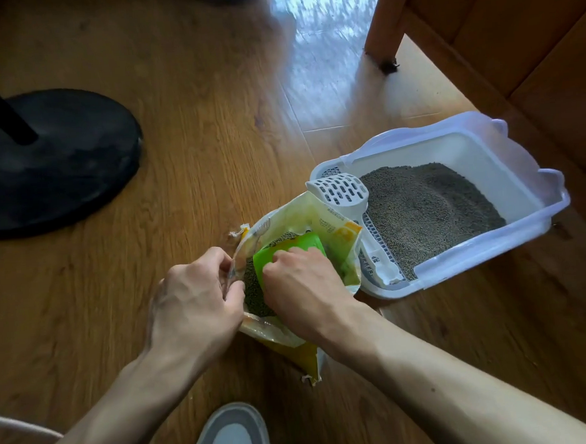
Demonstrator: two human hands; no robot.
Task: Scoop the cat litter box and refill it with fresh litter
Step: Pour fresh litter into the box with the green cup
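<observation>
Right hand (298,283) grips green scoop (287,256) inside bag (333,226).

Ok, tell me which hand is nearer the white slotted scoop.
Right. The right hand, gripping the green scoop inside the bag, sits just below the white slotted scoop; the left hand holds the bag's far edge.

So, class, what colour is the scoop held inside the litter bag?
Bright green scoop, seen in the head view, gripped by the right hand.
</observation>
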